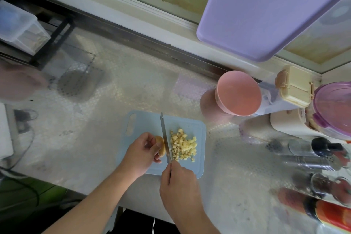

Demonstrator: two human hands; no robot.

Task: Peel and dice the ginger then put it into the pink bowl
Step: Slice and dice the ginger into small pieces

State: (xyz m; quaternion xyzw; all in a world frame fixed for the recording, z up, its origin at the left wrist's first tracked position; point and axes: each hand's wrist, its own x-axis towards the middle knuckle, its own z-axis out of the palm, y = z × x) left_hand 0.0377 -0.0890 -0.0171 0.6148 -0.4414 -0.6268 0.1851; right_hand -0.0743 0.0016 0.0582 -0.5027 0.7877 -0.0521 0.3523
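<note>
Pale speckled surface, with ginger being diced on a light blue plastic cutting board.
The remaining ginger piece is pinched by left hand fingers; the knife is gripped by the right hand, yellow cubes kept bowl-side.

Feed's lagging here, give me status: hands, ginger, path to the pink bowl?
Left hand pinches the ginger piece; right hand grips the knife. Diced ginger piled on cutting board. Pink bowl empty, nothing in the way.

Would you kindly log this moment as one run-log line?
stage: dicing | left hand: holds ginger | right hand: grips knife | dice: on board | bowl: empty
</note>
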